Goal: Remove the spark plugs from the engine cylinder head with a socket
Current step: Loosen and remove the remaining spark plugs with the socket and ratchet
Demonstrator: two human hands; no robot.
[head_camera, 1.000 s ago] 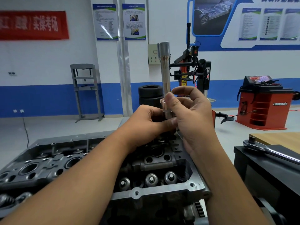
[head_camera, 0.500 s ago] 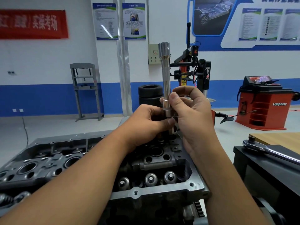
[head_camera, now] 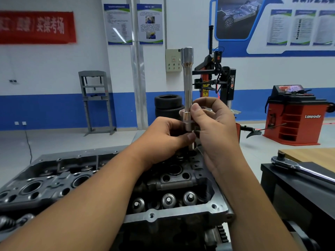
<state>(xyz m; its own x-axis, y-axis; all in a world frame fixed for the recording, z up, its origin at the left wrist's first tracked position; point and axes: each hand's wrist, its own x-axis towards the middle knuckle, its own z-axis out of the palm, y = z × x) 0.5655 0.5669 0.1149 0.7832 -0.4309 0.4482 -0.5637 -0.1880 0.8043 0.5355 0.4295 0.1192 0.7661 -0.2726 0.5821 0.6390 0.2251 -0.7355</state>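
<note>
A long chrome socket [head_camera: 187, 84] stands upright above the far right end of the dark engine cylinder head [head_camera: 174, 212]. My right hand [head_camera: 215, 131] pinches the socket's lower collar between thumb and fingers. My left hand [head_camera: 163, 140] pinches a thin pale part just below the socket, which looks like a spark plug [head_camera: 191, 146], partly hidden by my fingers. Its lower tip sits just above a plug well in the head.
A ratchet wrench [head_camera: 297, 167] lies on the black stand at the right, beside a wooden tabletop [head_camera: 311, 156]. Open plug wells [head_camera: 32, 187] show at the head's left end. Stacked tyres, a tyre changer and a red balancer [head_camera: 297, 113] stand behind.
The socket and both hands have risen slightly above the cylinder head. The grips look unchanged.
</note>
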